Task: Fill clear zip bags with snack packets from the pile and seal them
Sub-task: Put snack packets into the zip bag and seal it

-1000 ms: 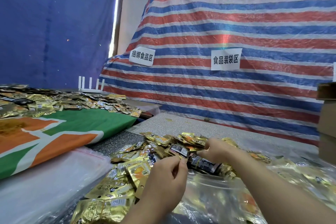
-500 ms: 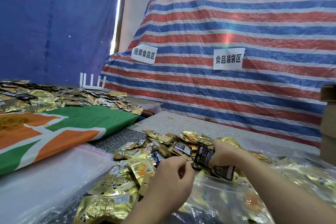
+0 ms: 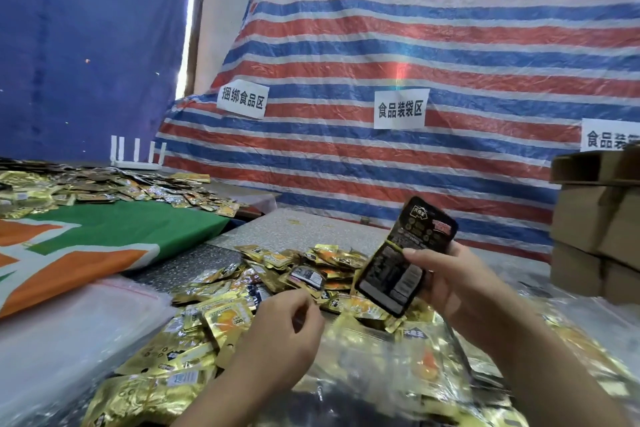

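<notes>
Clear zip bag [image 3: 398, 367] holds gold packets [image 3: 427, 362]; right hand [image 3: 457, 284] grips black packet [image 3: 405, 256].

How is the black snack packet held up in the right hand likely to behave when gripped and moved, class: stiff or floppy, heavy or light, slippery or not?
The black packet probably flexes somewhat: it stands up from the right hand with a slight curve, gripped only at its lower part. It seems light, since fingers and thumb alone hold it. Its glossy film may be slippery.
</notes>
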